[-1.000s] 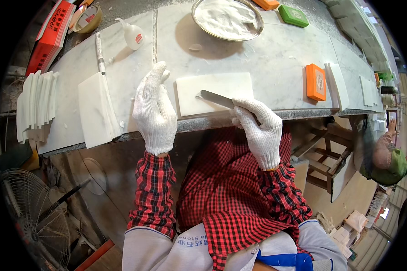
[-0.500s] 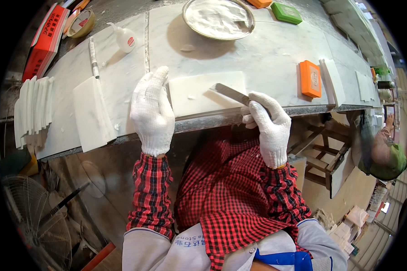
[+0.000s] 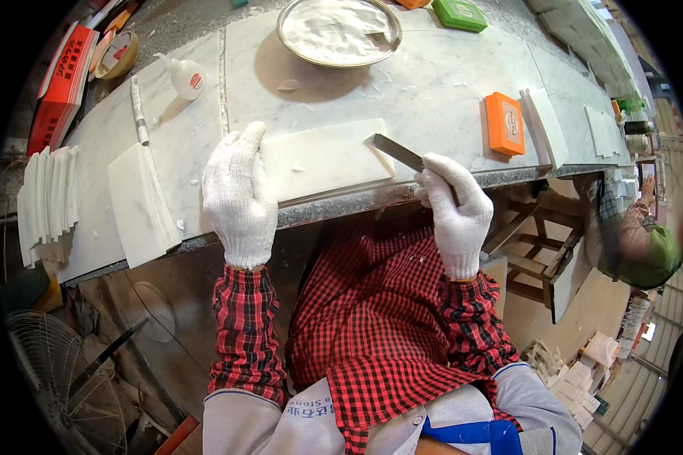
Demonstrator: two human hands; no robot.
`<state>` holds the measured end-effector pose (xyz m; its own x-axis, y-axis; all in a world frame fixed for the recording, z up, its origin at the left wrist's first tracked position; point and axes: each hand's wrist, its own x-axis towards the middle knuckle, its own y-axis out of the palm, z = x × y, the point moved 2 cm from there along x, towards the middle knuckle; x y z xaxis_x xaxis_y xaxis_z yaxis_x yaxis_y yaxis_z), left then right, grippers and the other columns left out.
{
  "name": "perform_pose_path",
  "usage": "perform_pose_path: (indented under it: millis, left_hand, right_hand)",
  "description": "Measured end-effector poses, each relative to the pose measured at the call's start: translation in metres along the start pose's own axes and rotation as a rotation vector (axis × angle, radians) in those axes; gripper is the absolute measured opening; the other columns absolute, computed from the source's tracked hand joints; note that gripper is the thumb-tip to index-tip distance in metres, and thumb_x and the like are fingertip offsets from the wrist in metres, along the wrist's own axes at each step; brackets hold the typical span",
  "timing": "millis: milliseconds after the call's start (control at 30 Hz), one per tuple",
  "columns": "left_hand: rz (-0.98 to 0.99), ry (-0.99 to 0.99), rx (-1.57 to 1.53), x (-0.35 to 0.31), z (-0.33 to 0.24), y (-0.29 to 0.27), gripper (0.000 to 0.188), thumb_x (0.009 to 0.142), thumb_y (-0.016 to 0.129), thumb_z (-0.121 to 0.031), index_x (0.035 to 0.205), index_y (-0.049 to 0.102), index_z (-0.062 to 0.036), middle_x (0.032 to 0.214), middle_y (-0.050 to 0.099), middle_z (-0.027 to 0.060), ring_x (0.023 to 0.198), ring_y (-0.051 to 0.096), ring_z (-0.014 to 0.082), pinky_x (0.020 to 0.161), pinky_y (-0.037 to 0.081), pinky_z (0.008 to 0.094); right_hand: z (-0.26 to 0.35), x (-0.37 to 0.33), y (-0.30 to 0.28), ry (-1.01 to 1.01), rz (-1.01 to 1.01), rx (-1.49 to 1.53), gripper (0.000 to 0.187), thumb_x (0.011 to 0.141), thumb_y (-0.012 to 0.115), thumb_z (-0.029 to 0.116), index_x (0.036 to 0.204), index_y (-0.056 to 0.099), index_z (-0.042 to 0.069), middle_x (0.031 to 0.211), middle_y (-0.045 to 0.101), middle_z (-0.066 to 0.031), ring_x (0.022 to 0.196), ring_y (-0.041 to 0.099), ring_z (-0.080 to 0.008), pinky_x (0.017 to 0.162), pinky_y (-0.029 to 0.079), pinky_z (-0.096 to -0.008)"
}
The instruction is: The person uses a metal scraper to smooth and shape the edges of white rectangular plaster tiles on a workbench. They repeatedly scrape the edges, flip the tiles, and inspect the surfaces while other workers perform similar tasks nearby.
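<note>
My right hand, in a white knit glove, grips a flat grey metal blade that points left and away from me. The blade's tip hovers over or meets the right end of a white stone tile; contact cannot be told. That tile lies near the front edge of the pale marble worktop, with a small white chip on it. My left hand, gloved too, is at the tile's left end with its fingers stretched upward, holding nothing.
A round pan of white paste stands farther back. Orange and green boxes, a squeeze bottle and a marker surround the work. Tile stacks lie left. A stool, a fan and another person are nearby.
The whole view has shifted, so worktop things appear farther left. My right hand has moved the blade rightward across the tile, toward its right end, and turned it. My left hand stays beside the tile.
</note>
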<state>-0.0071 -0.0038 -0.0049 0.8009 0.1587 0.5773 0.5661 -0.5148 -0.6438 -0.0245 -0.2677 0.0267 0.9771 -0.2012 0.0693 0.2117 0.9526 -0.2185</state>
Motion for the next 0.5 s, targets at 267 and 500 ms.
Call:
perform_pose_path:
  millis: [267, 500]
  left_hand:
    - [0.089, -0.042, -0.145, 0.007, 0.002, -0.007, 0.035, 0.096, 0.06, 0.006, 0.127, 0.071, -0.0041, 0.124, 0.071, 0.014, 0.124, 0.065, 0.0292, 0.106, 0.051, 0.0399]
    - [0.504, 0.127, -0.29, 0.062, -0.038, 0.004, 0.051, 0.094, 0.064, -0.001, 0.145, 0.059, -0.0057, 0.135, 0.067, 0.0185, 0.137, 0.054, 0.0388, 0.113, 0.044, 0.0442]
  right_hand:
    - [0.011, 0.033, -0.019, 0.183, -0.059, -0.012, 0.023, 0.099, 0.068, 0.005, 0.12, 0.072, -0.003, 0.095, 0.075, -0.0097, 0.08, 0.068, -0.0098, 0.071, 0.056, -0.0239]
    - [0.002, 0.094, -0.024, 0.263, 0.086, 0.032, 0.031, 0.101, 0.065, 0.015, 0.125, 0.07, -0.004, 0.091, 0.073, -0.0058, 0.072, 0.063, -0.0069, 0.064, 0.051, -0.0224]
